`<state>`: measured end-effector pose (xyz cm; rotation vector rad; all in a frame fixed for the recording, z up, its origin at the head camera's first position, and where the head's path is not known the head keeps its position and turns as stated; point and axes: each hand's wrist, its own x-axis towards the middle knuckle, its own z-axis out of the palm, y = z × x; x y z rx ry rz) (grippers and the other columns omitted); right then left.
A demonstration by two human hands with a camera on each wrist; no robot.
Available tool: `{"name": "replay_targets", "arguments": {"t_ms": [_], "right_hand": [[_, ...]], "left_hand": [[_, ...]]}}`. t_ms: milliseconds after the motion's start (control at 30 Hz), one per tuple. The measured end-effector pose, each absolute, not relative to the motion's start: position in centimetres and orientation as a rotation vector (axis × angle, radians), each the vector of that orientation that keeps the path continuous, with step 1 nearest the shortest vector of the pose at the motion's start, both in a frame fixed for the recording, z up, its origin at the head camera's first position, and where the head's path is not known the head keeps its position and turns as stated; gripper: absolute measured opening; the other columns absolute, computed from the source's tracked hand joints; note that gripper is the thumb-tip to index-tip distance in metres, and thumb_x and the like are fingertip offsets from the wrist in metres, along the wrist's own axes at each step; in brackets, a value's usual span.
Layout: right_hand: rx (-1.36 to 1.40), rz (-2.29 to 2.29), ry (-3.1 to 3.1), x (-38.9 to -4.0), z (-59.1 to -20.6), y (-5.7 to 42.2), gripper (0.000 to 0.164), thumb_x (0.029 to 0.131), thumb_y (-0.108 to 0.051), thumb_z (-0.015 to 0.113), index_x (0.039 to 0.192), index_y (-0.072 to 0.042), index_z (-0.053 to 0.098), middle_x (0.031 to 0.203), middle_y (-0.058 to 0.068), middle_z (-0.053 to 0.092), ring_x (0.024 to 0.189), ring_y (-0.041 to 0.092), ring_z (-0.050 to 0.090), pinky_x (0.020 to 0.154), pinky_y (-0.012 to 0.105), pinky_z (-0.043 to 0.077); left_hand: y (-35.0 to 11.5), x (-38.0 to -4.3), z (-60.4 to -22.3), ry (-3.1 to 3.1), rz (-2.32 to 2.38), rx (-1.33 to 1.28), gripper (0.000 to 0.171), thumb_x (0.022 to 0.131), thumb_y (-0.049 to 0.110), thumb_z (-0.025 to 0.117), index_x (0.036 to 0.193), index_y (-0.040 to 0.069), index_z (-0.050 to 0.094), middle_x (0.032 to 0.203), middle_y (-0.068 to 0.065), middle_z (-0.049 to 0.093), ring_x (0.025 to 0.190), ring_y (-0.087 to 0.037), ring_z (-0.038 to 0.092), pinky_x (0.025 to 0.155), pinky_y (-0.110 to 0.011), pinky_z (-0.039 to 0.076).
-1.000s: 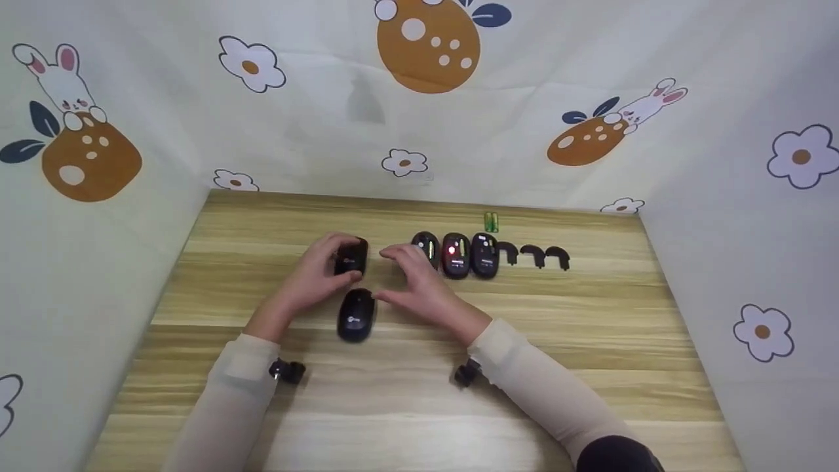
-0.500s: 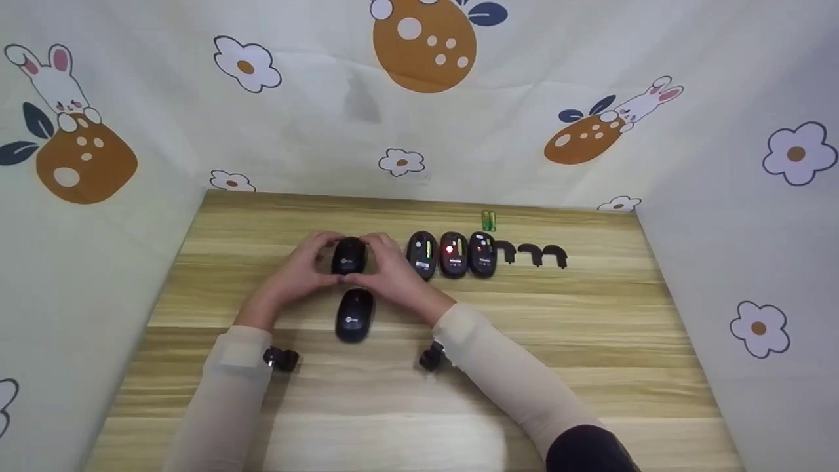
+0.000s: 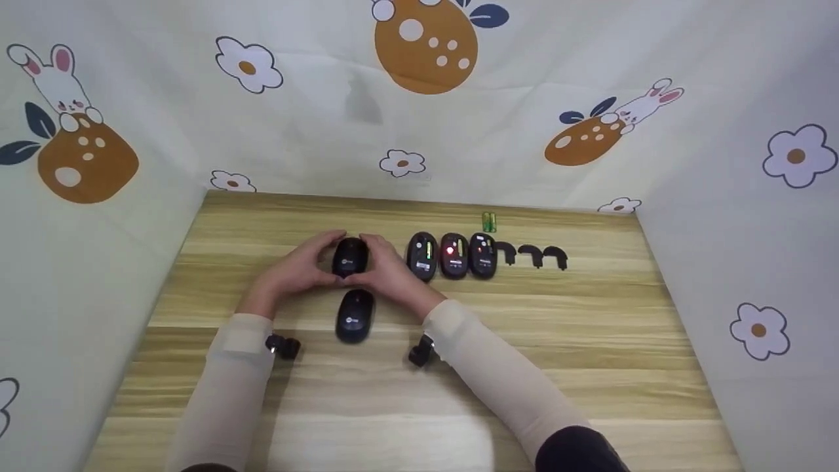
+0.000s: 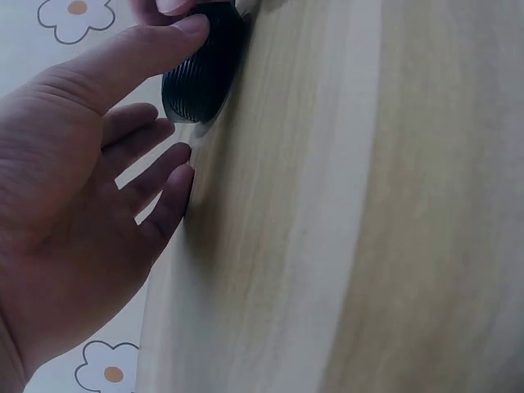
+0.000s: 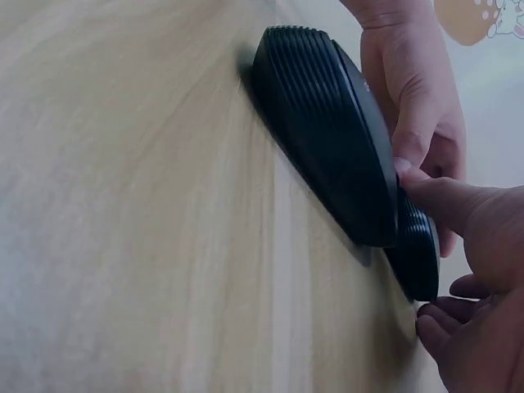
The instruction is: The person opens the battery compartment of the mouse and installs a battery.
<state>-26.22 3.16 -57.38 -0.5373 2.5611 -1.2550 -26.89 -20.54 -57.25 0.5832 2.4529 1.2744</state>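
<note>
In the head view, a black computer mouse [image 3: 351, 254] lies top side up on the wooden table. My left hand [image 3: 296, 267] holds it from the left, and my right hand [image 3: 395, 278] holds it from the right. The thumbs meet at its near end while the fingers reach its far end. Closer to me rests a second black mouse [image 3: 354, 319], untouched. The right wrist view has this nearer mouse [image 5: 319, 135] large in front, with the held mouse [image 5: 416, 254] partly hidden behind it. Ribbed sides of the held mouse [image 4: 201, 78] show in the left wrist view.
To the right, a row of upside-down mice [image 3: 421, 257] has battery slots uncovered; a red light [image 3: 450, 250] glows on the middle one. Beyond it lie several curved black battery covers [image 3: 530, 254]. Two green batteries [image 3: 489, 221] sit behind. A patterned cloth [image 3: 314, 131] encloses the table.
My right hand has moved left from beside the upside-down mice and joined my left hand at the far mouse. Over the last half second both hands have barely moved.
</note>
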Motion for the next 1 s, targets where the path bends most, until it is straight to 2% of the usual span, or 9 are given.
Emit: {"name": "replay_targets", "arguments": {"t_ms": [133,267,433,700,1000], "right_hand": [[-0.581,-1.246,2.595,-26.3,-57.7,3.4,0.094,0.088,-0.022,0.096,0.164,0.002,0.045,0.163,0.019,0.050,0.154,0.031,0.045,0.131,0.036,0.033],[-0.629,-1.209,2.634,-26.4,-57.7,3.5,0.085,0.088,-0.021,0.096,0.158,-0.001,0.053,0.157,0.016,0.056,0.148,0.029,0.048,0.128,0.035,0.036],[-0.668,-1.201,2.622,-26.6,-57.6,3.7,0.082,0.086,-0.021,0.097,0.156,-0.003,0.057,0.156,0.015,0.055,0.147,0.029,0.049,0.128,0.036,0.037],[-0.697,-1.254,2.595,-26.6,-56.4,4.6,0.084,0.085,-0.022,0.098,0.157,-0.005,0.058,0.155,0.013,0.054,0.144,0.026,0.052,0.126,0.035,0.039],[-0.809,-1.273,2.605,-25.9,-55.2,6.2,0.092,0.086,-0.027,0.097,0.162,-0.001,0.051,0.157,0.013,0.055,0.146,0.026,0.053,0.128,0.035,0.038]], "left_hand": [[-20.2,-27.1,-57.4,2.452,1.259,0.620,0.101,0.087,0.012,0.094,0.169,0.001,0.038,0.174,-0.022,0.038,0.163,-0.042,0.030,0.135,-0.058,0.019],[-20.0,-27.4,-57.7,2.466,1.288,0.674,0.095,0.084,0.009,0.095,0.164,-0.002,0.046,0.167,-0.023,0.048,0.159,-0.043,0.038,0.134,-0.057,0.024],[-19.7,-27.4,-57.7,2.473,1.336,0.694,0.091,0.081,0.011,0.099,0.159,-0.001,0.054,0.161,-0.020,0.055,0.155,-0.041,0.044,0.133,-0.057,0.027],[-19.4,-26.9,-56.8,2.502,1.338,0.664,0.095,0.083,0.017,0.099,0.164,0.004,0.050,0.167,-0.018,0.050,0.153,-0.041,0.046,0.131,-0.058,0.030],[-18.8,-25.6,-54.9,2.546,1.279,0.625,0.096,0.085,0.015,0.094,0.168,0.010,0.046,0.174,-0.013,0.042,0.158,-0.041,0.040,0.131,-0.063,0.029]]}}
